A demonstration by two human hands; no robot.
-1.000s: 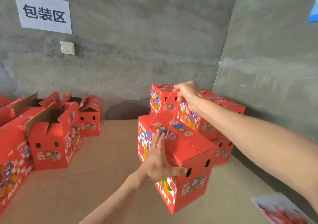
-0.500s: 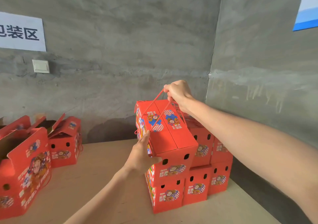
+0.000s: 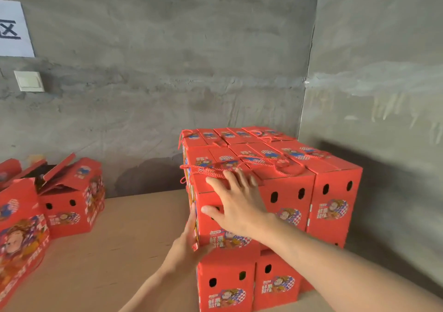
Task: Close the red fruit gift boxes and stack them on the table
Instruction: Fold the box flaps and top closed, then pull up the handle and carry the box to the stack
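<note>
Two hands on closed red gift box (image 3: pixel 211 215), near-left corner of stack's upper tier. Right hand (image 3: pixel 236 206) flat, fingers spread, pressing front top edge. Left hand (image 3: pixel 189 242) open, palm against left side, thumb under bottom corner. Glossy red cardboard, oval vent holes, cartoon label, twisted red rope handle (image 3: pixel 215 169). Stack (image 3: pixel 323 191) on brown table (image 3: pixel 107 251); open-flapped boxes (image 3: pixel 69 199) at left.

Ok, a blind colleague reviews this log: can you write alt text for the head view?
Both hands press a closed red gift box into the stack's top layer: right hand flat on its front, left hand at its lower left corner. Open boxes wait left on the table.
</note>
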